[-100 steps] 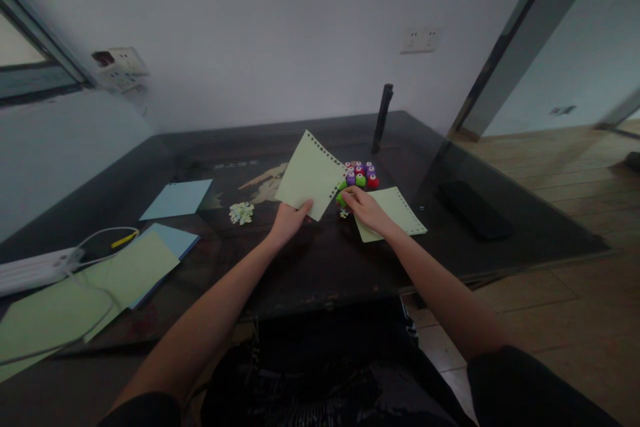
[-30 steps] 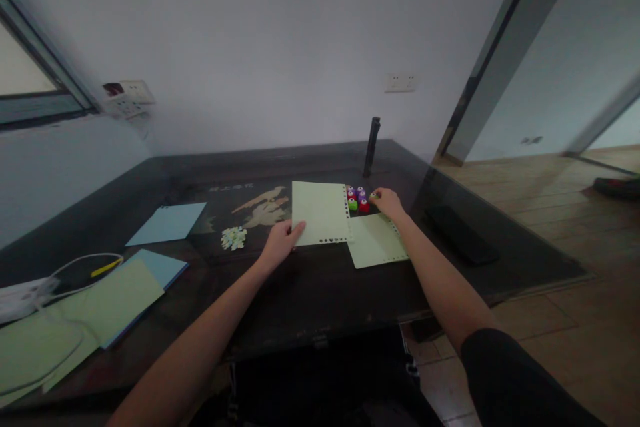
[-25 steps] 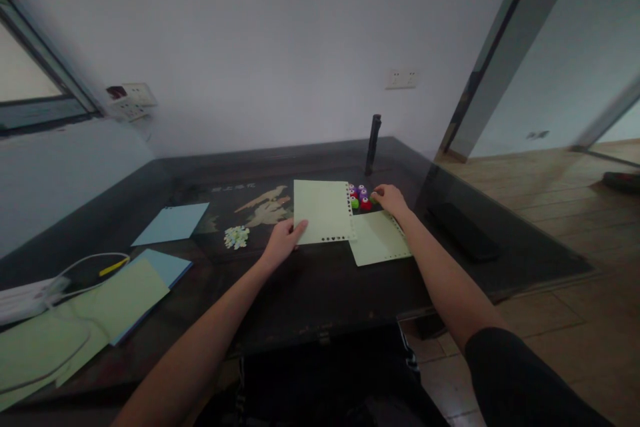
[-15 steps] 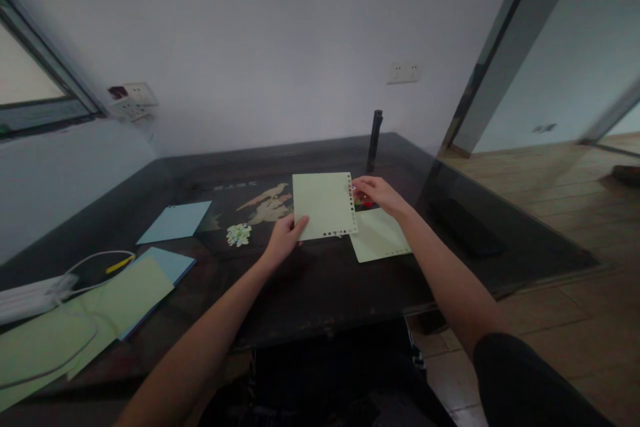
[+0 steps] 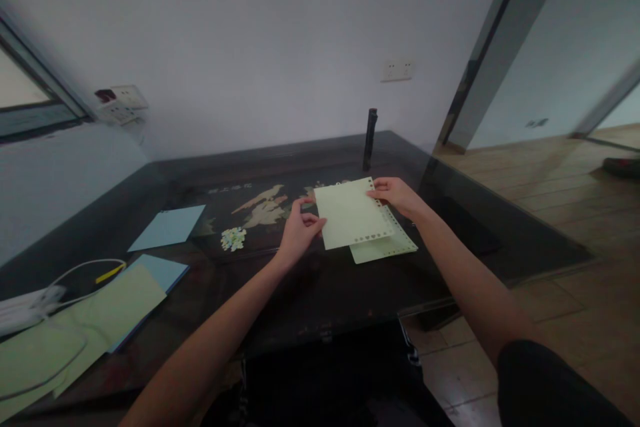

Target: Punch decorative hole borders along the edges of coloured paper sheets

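Note:
A pale green sheet of paper (image 5: pixel 350 210) with punched holes along its right and lower edges is held over the dark table. My right hand (image 5: pixel 397 195) pinches its upper right edge between thumb and fingers. At the left edge, my left hand (image 5: pixel 301 227) has its thumb on the sheet and its index finger stretched along the side. Partly covered beneath lies a second green sheet (image 5: pixel 373 253), with holes along its border. Left of my left hand is a small pile of pale paper cutouts (image 5: pixel 233 239).
A black upright stick-like object (image 5: pixel 369 140) stands at the table's back. Blue sheets (image 5: pixel 170 227), more green sheets (image 5: pixel 120 300), a white cable (image 5: pixel 90 263) and a yellow item (image 5: pixel 110 272) lie left. A dark flat object (image 5: pixel 465 227) lies right.
The held sheet has moved right and tilted, now overlapping the lower sheet. My right hand has gone from beside the holed edge to gripping it. My left hand followed rightward.

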Demonstrator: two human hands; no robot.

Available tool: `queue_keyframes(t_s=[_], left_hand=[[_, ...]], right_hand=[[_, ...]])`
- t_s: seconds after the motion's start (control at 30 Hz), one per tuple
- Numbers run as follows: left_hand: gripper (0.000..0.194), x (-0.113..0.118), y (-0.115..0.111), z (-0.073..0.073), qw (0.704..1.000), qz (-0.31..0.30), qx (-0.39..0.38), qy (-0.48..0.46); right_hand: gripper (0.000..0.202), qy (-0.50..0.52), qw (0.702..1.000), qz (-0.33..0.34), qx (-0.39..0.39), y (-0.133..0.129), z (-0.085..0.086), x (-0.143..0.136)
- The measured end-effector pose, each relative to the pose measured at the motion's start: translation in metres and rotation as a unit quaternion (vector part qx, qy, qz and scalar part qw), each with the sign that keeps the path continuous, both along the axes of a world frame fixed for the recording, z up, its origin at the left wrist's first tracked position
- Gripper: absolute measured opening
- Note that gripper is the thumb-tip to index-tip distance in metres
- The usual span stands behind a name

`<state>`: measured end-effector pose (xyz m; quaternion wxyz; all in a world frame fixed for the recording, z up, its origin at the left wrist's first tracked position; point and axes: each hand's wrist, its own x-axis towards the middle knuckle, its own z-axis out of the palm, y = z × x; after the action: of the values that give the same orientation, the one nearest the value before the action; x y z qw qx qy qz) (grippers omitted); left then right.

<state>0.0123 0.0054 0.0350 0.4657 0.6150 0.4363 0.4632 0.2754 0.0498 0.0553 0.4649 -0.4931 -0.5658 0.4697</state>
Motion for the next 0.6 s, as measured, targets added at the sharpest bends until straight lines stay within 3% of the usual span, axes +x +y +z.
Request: queue_keyframes(t_s=[0.17,0.33,0.6], left_hand=[[0.028,0.037,0.003,-0.004,0.991,-0.027,0.049,0.119],[0.009,0.046,-0.016,-0.012,0.940,-0.026,0.154,0.302],[0.022,0.048,-0.050,-0.010,0.873,-0.091,0.217,0.426]], right_hand=[[0.018,-0.073,0.996,-0.048,-0.017,-0.005,-0.013,0.036],[0.017,-0.133,0.987,-0.017,-0.092,-0.007,-0.033,0.051],[0.016,-0.152,0.982,-0.027,-0.111,-0.009,-0.033,0.042]])
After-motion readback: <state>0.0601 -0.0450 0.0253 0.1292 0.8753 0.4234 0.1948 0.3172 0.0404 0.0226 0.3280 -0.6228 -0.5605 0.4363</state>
